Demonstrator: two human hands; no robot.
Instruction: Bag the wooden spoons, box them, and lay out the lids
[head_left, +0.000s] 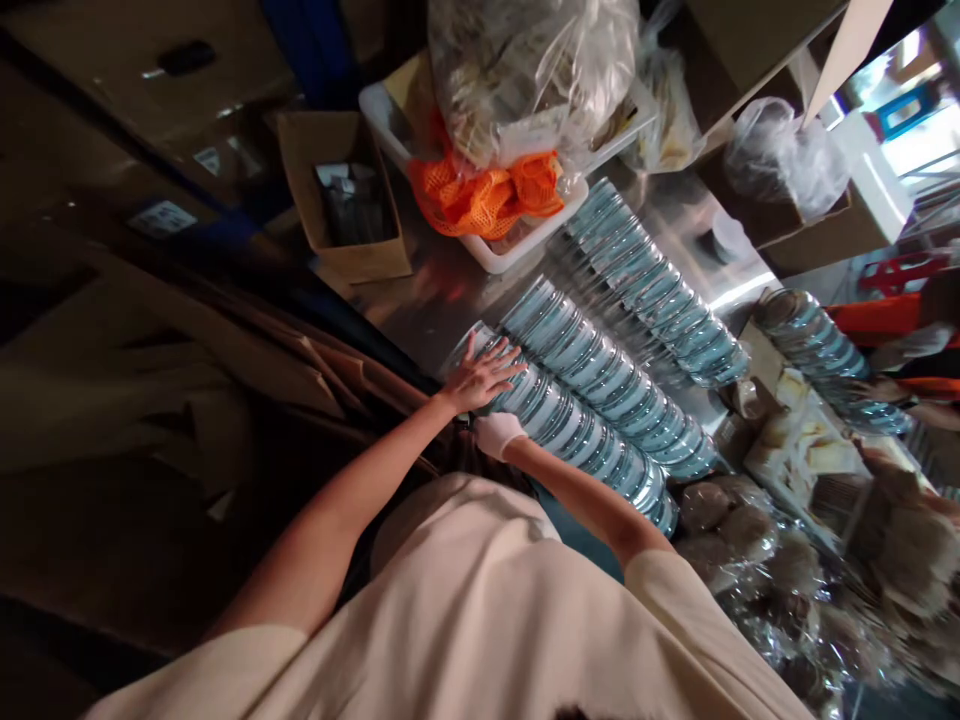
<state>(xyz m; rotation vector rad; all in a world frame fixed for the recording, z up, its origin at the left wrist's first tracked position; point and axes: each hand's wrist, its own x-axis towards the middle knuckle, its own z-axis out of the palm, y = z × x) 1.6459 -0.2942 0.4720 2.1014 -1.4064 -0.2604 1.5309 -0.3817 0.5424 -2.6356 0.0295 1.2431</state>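
Note:
My left hand [484, 375] is bare and lies with its fingers spread over the left end of the nearest row of shiny round containers [585, 430]. Just below it, my right hand [499, 437], in a white glove, is at the near side of the same row. Its fingers point down and are mostly hidden, so what it touches or holds does not show. Behind run a second row of the same round containers [622, 380] and, farther off, a third row [660, 285]. They are packed face to face on the metal table [427, 310].
A white bin [495, 262] at the back holds an orange mesh bag [487, 195] and a big clear plastic bag [532, 70]. Left of it stands an open cardboard box [367, 260]. Plastic-wrapped goods [750, 540] lie at the right, where a co-worker's gloved hand [915, 345] shows.

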